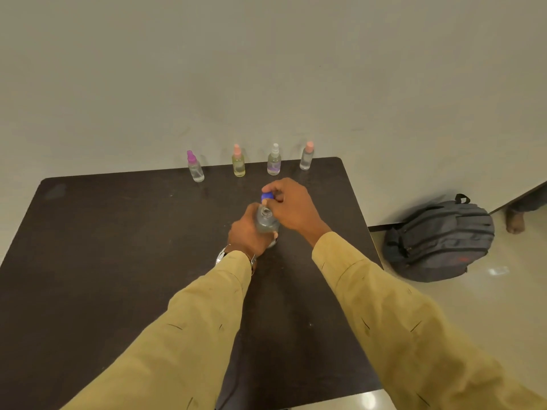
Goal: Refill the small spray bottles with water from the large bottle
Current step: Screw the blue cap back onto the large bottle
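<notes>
Dark bench (118, 261) bears the big bottle (266, 221) upright mid-surface, left hand (247, 235) wrapped round its body, right hand (293, 207) pinching the blue cap (267, 197) just off the open neck; thin plastic probably dents, so grip mid-body gently.

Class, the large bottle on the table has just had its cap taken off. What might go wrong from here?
1. The large bottle stands open, gripped only by the left hand; a nudge may spill water on the table.
2. The blue cap, pinched by the right hand, may slip and roll off.
</notes>
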